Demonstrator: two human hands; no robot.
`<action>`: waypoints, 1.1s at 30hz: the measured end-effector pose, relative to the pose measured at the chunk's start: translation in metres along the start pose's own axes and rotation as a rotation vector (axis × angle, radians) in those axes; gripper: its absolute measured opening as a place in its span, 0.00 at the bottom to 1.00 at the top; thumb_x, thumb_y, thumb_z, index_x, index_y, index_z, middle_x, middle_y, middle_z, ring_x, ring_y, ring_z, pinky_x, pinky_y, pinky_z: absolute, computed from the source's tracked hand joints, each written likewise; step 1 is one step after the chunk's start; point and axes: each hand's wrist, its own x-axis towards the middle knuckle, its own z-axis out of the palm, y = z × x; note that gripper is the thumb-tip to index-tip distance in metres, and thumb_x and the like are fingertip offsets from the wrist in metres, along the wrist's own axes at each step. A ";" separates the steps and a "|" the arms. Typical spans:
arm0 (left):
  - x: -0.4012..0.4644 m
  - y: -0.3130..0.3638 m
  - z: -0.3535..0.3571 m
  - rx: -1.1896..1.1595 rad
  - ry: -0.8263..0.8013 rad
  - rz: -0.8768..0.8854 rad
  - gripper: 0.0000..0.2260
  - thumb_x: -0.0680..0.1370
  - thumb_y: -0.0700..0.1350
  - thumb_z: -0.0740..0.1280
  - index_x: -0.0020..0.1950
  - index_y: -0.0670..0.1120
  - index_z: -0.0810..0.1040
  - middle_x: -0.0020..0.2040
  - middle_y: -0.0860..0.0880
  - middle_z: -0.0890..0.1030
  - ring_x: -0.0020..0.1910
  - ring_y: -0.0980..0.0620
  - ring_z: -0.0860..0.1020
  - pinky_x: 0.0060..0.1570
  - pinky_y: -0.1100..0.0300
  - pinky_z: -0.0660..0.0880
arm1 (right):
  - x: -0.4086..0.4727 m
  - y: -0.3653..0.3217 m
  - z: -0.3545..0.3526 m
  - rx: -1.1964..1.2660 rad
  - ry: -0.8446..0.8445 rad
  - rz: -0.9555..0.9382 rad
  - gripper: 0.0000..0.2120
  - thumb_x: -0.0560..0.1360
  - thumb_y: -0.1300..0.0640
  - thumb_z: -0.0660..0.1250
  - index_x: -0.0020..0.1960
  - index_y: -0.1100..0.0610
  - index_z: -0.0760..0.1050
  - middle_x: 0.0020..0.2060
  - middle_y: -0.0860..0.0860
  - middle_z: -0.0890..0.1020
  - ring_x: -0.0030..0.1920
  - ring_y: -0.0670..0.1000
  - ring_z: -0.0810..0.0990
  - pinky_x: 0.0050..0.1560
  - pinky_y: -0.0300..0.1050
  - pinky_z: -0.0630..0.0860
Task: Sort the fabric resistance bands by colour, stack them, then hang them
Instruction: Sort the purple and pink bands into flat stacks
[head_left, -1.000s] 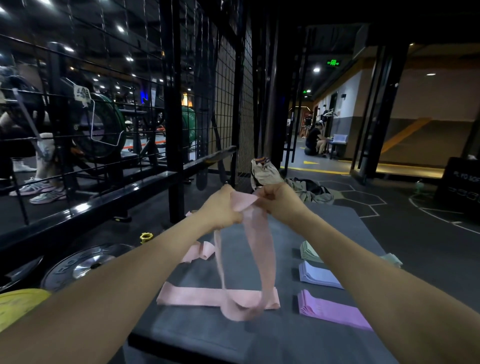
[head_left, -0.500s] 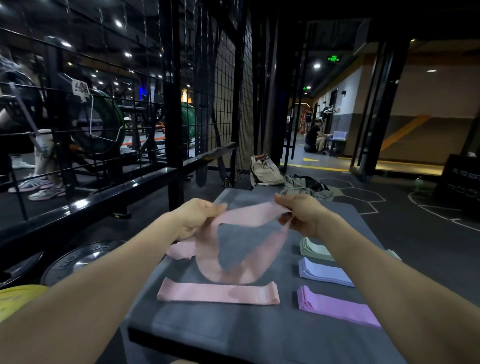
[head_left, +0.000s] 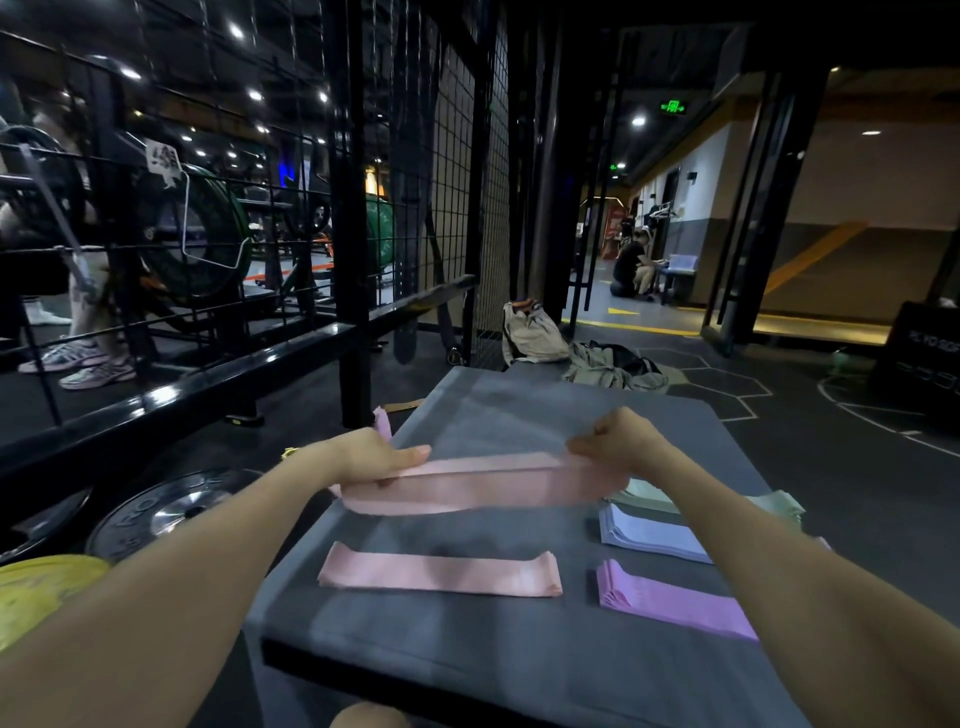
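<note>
Left hand: the left hand pinches the left end of the held band, fingers out along its top edge. A second ago it was raised, close to the other hand.
Held band: pink, pulled flat and level between both hands, above the mat and not resting on it. A second ago it hung as a long twisted loop; half a second ago it was an open loop; now it is a flat double strip.
Pink band: one pink band lies flat on the mat, nearer than the held one and well apart from it. It has not moved.
Loose pink: a bit of pink fabric shows behind the left hand at the mat's left edge; I cannot tell what it is.
Right hand: the right hand grips the band's right end, fingers curled over it. It has spread away from the left hand.
Other stacks: green, blue and purple stacks sit on the right, unchanged.
Meaning: the band looks straightened and ready to go on the pink band. Sorting seems nearly done; hanging is not yet begun.
</note>
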 end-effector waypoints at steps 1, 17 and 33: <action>0.000 -0.002 0.003 0.057 0.008 0.000 0.30 0.75 0.67 0.55 0.54 0.42 0.79 0.44 0.48 0.79 0.46 0.49 0.76 0.50 0.60 0.69 | -0.002 -0.001 0.003 -0.049 0.006 -0.002 0.22 0.75 0.52 0.65 0.28 0.60 0.63 0.26 0.54 0.67 0.36 0.56 0.70 0.31 0.44 0.63; 0.009 -0.016 0.017 0.335 0.200 0.179 0.19 0.80 0.51 0.58 0.66 0.42 0.69 0.56 0.46 0.79 0.53 0.47 0.76 0.51 0.58 0.70 | -0.001 0.014 0.032 0.088 -0.066 -0.105 0.12 0.72 0.66 0.62 0.52 0.60 0.80 0.45 0.56 0.80 0.42 0.51 0.75 0.41 0.36 0.69; -0.001 -0.056 0.027 0.166 0.252 0.071 0.16 0.78 0.53 0.64 0.30 0.52 0.69 0.47 0.46 0.71 0.50 0.46 0.71 0.53 0.54 0.69 | -0.007 0.017 0.060 0.069 -0.057 0.079 0.20 0.74 0.53 0.68 0.28 0.56 0.64 0.28 0.52 0.70 0.39 0.53 0.69 0.36 0.41 0.65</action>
